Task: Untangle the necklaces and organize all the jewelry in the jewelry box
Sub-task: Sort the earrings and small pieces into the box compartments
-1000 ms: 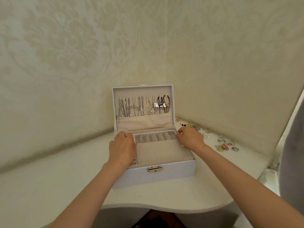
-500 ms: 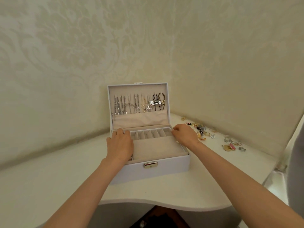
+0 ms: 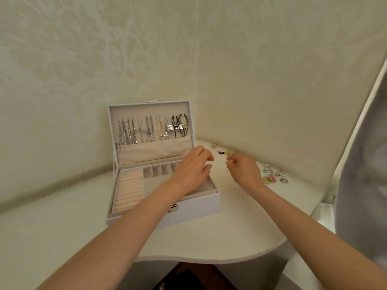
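Observation:
The white jewelry box (image 3: 188, 212) stands open on the white table (image 3: 240, 227). Several necklaces (image 3: 150, 130) hang in its raised lid above a beige pouch. Its tray shows ring rolls (image 3: 128, 190) on the left and small compartments (image 3: 157, 170) at the back. My left hand (image 3: 192, 170) hovers over the tray's right side, fingers loosely curled and holding nothing. My right hand (image 3: 244, 171) is over the table to the right of the box. Its thumb and forefinger pinch a small gold piece (image 3: 230, 162) among the loose jewelry (image 3: 223, 152).
More loose pieces lie along the right wall: a gold one (image 3: 214, 145), silver ones (image 3: 267, 167), a pink pendant (image 3: 272, 177), a silver ring (image 3: 283, 180). Wallpapered walls meet in a corner behind the box. A grey upright object (image 3: 366, 164) stands at the right; the table's curved edge (image 3: 209, 261) is near me.
Both hands have left the box's sides and moved right, the right one out to the loose jewelry on the table. The ring rolls that the left hand covered now show.

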`<state>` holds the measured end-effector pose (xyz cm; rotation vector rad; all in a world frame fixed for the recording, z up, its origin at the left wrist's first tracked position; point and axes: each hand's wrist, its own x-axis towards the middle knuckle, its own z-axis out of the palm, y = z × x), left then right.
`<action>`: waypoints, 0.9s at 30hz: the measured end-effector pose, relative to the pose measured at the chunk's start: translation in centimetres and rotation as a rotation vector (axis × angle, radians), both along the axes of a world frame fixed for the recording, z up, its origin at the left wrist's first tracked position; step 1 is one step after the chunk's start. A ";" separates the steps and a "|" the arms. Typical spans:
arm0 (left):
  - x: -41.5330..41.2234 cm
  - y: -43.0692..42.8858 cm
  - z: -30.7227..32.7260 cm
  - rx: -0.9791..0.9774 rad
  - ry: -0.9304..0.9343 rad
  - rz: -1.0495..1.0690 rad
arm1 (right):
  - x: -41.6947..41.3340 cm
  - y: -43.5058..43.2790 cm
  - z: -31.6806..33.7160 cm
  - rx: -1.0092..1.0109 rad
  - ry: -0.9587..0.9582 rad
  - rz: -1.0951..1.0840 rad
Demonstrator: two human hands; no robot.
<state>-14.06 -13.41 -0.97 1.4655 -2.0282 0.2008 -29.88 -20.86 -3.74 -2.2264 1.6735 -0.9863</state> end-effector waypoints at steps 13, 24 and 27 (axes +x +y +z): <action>-3.3 -10.7 0.1 0.559 -0.197 0.132 | -9.2 -2.6 -3.8 0.047 0.053 -0.291; -2.4 -17.1 -1.8 0.757 -0.323 0.320 | -7.8 -3.8 -4.0 0.104 0.043 -0.256; -2.3 -18.7 -1.5 0.766 -0.275 0.341 | -7.9 -4.9 -4.1 0.112 -0.004 -0.157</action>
